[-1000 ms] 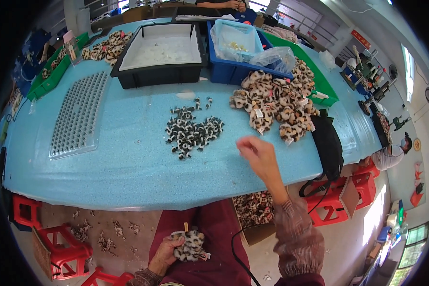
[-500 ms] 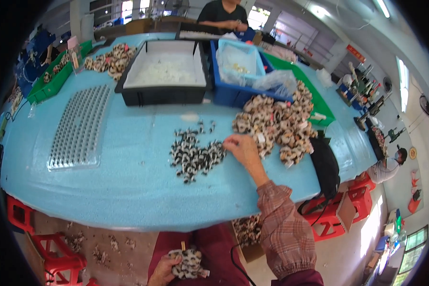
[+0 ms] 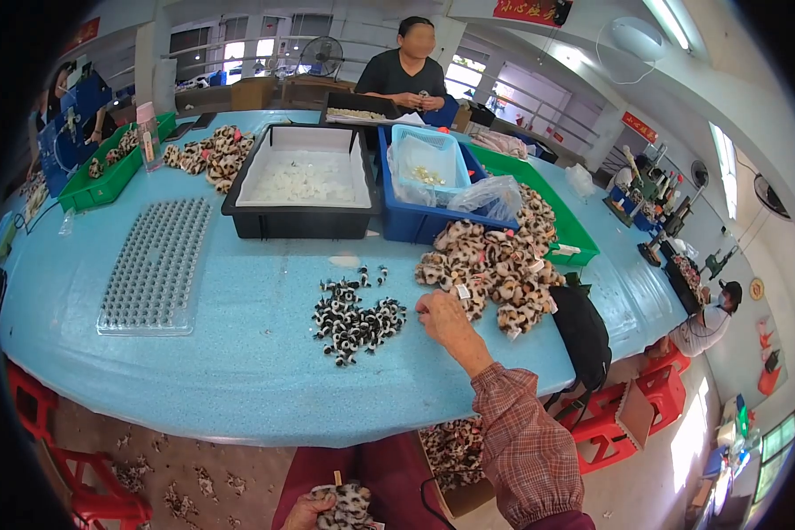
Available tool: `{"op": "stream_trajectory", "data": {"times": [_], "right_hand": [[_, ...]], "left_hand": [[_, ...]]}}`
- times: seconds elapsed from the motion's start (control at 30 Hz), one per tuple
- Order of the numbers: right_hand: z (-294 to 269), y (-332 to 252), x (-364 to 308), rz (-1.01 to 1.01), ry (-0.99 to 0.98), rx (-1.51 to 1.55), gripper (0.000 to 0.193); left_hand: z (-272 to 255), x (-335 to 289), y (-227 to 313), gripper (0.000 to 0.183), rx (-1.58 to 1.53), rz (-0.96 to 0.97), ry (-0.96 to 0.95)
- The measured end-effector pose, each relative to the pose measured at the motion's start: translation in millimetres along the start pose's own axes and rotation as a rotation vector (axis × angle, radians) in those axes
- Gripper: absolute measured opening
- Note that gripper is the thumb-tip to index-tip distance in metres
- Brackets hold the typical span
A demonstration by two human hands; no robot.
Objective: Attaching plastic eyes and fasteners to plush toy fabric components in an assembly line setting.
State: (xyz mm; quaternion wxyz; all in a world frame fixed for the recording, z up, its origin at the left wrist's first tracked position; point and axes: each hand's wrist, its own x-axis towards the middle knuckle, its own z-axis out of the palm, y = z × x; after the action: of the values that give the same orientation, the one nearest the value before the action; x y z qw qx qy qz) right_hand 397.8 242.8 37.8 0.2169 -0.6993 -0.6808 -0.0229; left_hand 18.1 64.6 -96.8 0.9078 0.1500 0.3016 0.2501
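Over my lap, my left hand (image 3: 309,511) is closed round a spotted plush piece (image 3: 353,505), from whose top a short wooden stick (image 3: 337,478) pokes up. The lower part of that piece is cut off by the picture's edge. On the table, my right hand (image 3: 450,323) has its fingers drawn together, just right of a heap of small black-and-white parts (image 3: 358,323). Whatever its fingertips hold is too small to make out. Beyond this hand lies a big pile of spotted plush pieces (image 3: 490,274).
A clear tray with rows of small parts (image 3: 155,265) lies left. Farther back stand a black bin (image 3: 300,226), a blue bin (image 3: 406,225) and green trays (image 3: 583,243). A black bag (image 3: 585,331) rests right. Across the table sits a person (image 3: 405,75).
My right hand has drawn back rightward from the edge of the black-and-white heap, toward the plush pile. My head view has tilted up; the left hand still holds the plush piece.
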Motion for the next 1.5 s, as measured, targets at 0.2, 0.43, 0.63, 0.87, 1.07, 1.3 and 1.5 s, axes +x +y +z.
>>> {"op": "stream_trajectory", "data": {"times": [0.2, 0.43, 0.63, 0.87, 1.07, 1.3, 1.5], "right_hand": [[-6, -2, -14, -0.047, 0.09, 0.012, 0.015], [-58, -71, -94, 0.291, -0.018, 0.927, 0.011], [-40, -120, -167, 0.45, -0.244, 1.243, 0.013], [-16, -131, -200, 0.431, -0.336, 1.346, 0.016], [-8, -138, -221, 0.467, -0.369, 1.317, 0.015], [-16, -133, -211, 0.488, -0.048, 1.329, 0.011], [-2, -118, -222, 0.532, -0.088, 1.803, 0.02]], "left_hand": [[15, -4, 8, 0.034, 0.013, 0.026, -0.046], [30, -14, 12, 0.034, 0.04, -0.011, -0.057], [54, 14, 22, 0.033, 0.109, 0.002, -0.028], [74, 20, 34, 0.027, 0.1, 0.069, 0.139], [81, 7, 29, 0.025, 0.068, 0.178, 0.22], [97, 21, 38, 0.031, 0.01, 0.169, 0.101], [127, 21, 42, 0.026, -0.022, 0.077, 0.1]]}}
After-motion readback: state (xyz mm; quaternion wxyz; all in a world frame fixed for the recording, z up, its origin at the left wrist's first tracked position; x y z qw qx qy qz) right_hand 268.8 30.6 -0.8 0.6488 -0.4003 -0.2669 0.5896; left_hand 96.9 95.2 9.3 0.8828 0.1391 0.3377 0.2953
